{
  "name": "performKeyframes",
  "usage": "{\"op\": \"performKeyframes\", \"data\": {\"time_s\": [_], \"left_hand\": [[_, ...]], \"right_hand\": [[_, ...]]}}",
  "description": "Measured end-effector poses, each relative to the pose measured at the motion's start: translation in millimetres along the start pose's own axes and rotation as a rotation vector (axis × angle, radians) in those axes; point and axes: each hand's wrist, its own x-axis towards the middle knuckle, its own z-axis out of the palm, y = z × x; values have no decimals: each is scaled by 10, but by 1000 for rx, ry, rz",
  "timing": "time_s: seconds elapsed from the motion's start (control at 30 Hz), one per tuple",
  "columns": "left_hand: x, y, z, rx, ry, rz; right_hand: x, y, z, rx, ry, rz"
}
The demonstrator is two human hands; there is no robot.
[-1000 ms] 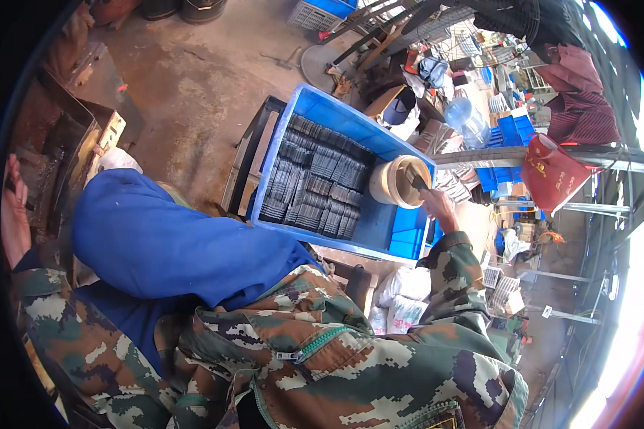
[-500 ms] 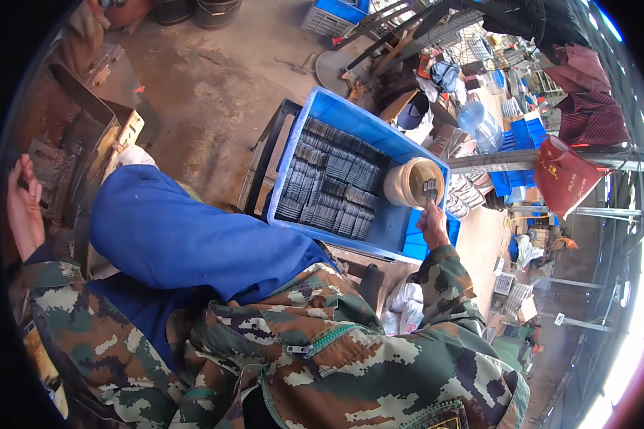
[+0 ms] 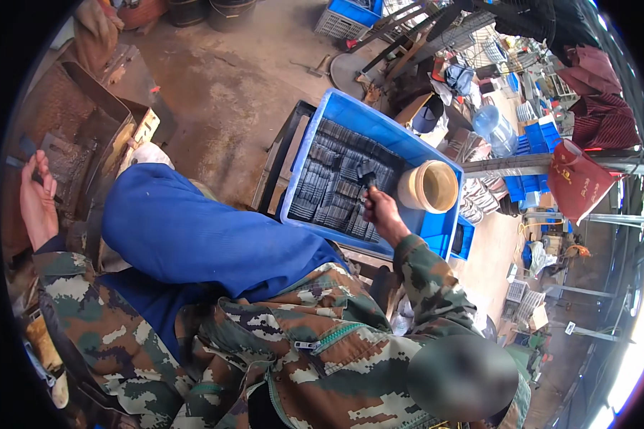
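Observation:
My right hand [image 3: 385, 214] is closed round a small bundle of dark metal pieces [image 3: 367, 174]. It hangs over a blue plastic crate [image 3: 300, 161] filled with tight rows of thin dark metal pieces [image 3: 329, 187]. Whether the held bundle touches the rows, I cannot tell. A cream plastic bucket [image 3: 412, 191] stands inside the crate's right end, just beyond the hand. Far to the left, my left hand [image 3: 38, 204] holds nothing, its fingers stretched out and apart. Beside it is a rusty metal bench [image 3: 71, 118] with a raised plate edge.
The crate rests on a dark-framed stand [image 3: 270, 168]. Blue cloth [image 3: 207, 229] covers my legs between bench and crate. Behind the crate are a clear water jug [image 3: 495, 132], a round metal base [image 3: 347, 71] and a red hanging cloth [image 3: 578, 182] near a horizontal pole.
My right hand has moved left from the bucket's mouth to above the rows in the crate, the dark pieces still in it. My left hand stays stretched out by the bench.

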Motion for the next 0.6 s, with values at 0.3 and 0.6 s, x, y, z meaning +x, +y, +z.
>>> {"op": "performKeyframes", "data": {"time_s": [0.3, 0.6], "left_hand": [[-199, 46, 193, -9, 173, 56], [-470, 211, 557, -19, 191, 42]], "right_hand": [[379, 340, 358, -63, -19, 47], [623, 170, 496, -681, -63, -30]]}}
